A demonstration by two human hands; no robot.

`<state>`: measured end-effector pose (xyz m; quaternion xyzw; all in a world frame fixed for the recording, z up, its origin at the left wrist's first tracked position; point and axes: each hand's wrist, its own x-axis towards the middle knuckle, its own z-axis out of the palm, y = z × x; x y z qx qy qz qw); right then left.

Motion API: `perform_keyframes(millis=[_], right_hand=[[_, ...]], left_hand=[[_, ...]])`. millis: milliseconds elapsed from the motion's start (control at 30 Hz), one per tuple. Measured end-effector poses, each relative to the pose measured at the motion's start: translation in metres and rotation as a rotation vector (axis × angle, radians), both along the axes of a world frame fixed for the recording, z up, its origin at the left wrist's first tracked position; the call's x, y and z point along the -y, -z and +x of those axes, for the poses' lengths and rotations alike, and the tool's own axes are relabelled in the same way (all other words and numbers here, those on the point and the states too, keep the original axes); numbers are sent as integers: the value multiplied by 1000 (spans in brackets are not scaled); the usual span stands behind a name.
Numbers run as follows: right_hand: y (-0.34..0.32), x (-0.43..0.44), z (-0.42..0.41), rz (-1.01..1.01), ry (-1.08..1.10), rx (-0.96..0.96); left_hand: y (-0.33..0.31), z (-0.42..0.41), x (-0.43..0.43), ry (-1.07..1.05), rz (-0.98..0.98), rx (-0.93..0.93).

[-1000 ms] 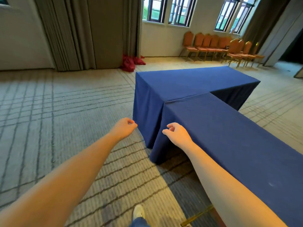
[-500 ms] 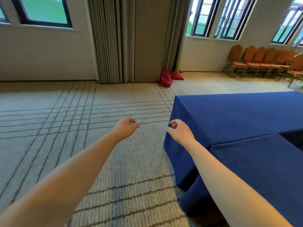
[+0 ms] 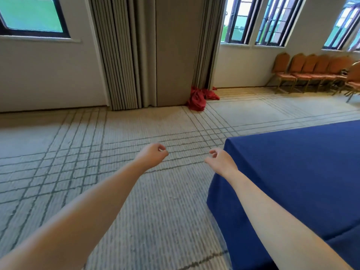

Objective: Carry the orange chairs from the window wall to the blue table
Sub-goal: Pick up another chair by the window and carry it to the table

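Lined carpet [image 3: 93, 152]; blue table [image 3: 296, 172] rt.

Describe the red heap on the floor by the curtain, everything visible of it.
The red heap looks like crumpled, bright red fabric, bunched in loose folds. It lies on the carpet at the foot of the grey curtain, against its hem. A taller lump sits at the left; a flatter part spreads to the right. Nothing else touches it.

open carpet [image 3: 120, 191] ahead and left, blue table [image 3: 302, 182] blocking right
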<state>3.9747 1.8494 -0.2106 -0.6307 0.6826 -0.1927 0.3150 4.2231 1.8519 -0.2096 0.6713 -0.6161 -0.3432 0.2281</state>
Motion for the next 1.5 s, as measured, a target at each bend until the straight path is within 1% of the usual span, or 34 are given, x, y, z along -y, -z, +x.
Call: perform_keyframes(millis=[133,233,400,567,733,867,1000,1133,1333,1500], right_hand=[[-6,76,26,6,84,36],[-5,126,32,26,149,20],[10,209,9,51,252,5],[17,326,-27,31,321,-12],[-7,452,-78,-41,383,-22],[-26,534,-117,-78,456,-23],[-31,613,-157,-70,514,-34],[-33,700,-203,-64,584,-72],[-43,828,-271,-119,733,-31],[-51,902,-328,-87,829,2]], left_hand=[[-16,24,99,85,2,16],[-8,27,173,162,25,30],[16,0,283,287,66,48],[17,-40,412,342,69,18],[-6,-101,553,349,16,-8],[-18,-146,640,396,-37,-11],[-24,-192,732,461,-28,1],[-22,-245,840,540,-70,-1],[-29,-337,1010,684,-56,-82],[-38,-418,1108,777,-80,-96]])
